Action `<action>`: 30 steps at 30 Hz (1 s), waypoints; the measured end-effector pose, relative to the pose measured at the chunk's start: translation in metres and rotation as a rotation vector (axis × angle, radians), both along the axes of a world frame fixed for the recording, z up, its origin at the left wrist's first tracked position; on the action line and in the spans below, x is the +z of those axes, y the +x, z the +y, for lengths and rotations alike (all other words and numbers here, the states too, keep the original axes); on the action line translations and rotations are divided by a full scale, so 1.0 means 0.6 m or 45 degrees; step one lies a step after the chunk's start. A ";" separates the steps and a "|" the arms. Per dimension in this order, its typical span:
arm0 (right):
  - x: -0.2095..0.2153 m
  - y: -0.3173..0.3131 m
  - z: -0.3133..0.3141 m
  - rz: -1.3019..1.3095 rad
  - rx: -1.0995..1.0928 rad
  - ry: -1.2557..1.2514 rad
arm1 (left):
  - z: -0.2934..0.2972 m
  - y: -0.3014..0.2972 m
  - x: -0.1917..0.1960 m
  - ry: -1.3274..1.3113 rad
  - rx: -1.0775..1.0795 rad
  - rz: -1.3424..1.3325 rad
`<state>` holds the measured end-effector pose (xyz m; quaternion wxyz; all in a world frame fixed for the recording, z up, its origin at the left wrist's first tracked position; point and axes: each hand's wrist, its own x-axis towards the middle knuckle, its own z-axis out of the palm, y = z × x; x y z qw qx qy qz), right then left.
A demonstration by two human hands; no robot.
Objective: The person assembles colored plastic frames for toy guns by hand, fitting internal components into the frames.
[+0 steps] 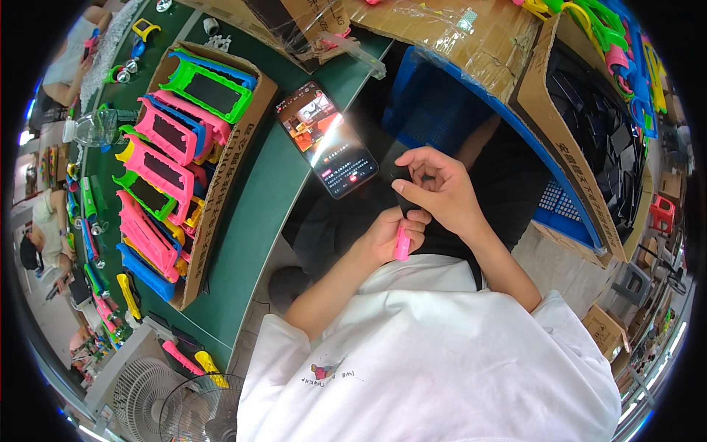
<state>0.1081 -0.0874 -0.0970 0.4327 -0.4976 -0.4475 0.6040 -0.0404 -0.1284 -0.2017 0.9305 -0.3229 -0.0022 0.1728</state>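
My left hand [386,234] is closed around a pink plastic part [402,244], whose lower end sticks out below the fingers. Just above it, my right hand [446,188] has its fingers curled and the thumb drawn in toward the index finger. Something dark seems to lie between those fingertips, but against the black clothing behind I cannot make it out. To the left of the hands a lit phone [328,140] lies at the green table's edge. Farther left, a cardboard box [221,214] holds pink, green, blue and yellow plastic casings [166,129] with dark windows.
At right, an open carton [571,147] full of black flat pieces [611,132] stands by a blue crate [563,202]. Fans [143,383] stand at lower left, near a clear bottle [96,127] and loose casings on the green table [247,236]. Other people work at far left.
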 end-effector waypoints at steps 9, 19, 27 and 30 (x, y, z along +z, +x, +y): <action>-0.050 -0.003 -0.042 -0.186 -0.168 0.063 | 0.020 0.011 0.007 0.429 0.302 0.834; -0.064 0.054 -0.009 0.310 -0.208 -0.405 | 0.058 0.010 0.038 0.865 0.193 1.683; -0.080 0.089 -0.025 -0.369 0.128 -0.273 | 0.081 -0.009 -0.015 0.989 0.197 1.666; -0.090 0.097 -0.030 -0.379 0.138 -0.062 | 0.087 -0.005 -0.002 1.068 0.216 1.652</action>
